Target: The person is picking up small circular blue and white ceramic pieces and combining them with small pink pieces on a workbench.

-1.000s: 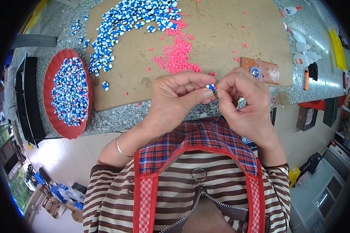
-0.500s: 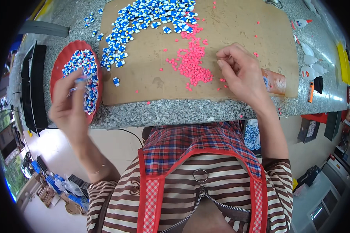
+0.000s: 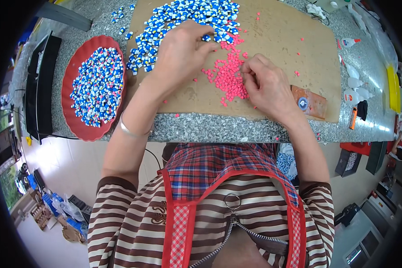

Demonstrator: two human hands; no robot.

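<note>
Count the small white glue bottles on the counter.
4 that I can make out, all right of the cardboard sheet: one near its corner, one below, two together further down. Others may be hidden.

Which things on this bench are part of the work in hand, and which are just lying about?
In use: left hand on the blue-and-white pieces; right hand on the pink bits; red tray of assembled pieces; brown board.

Lying about: glue bottles; orange block; yellow item; black frame.
</note>
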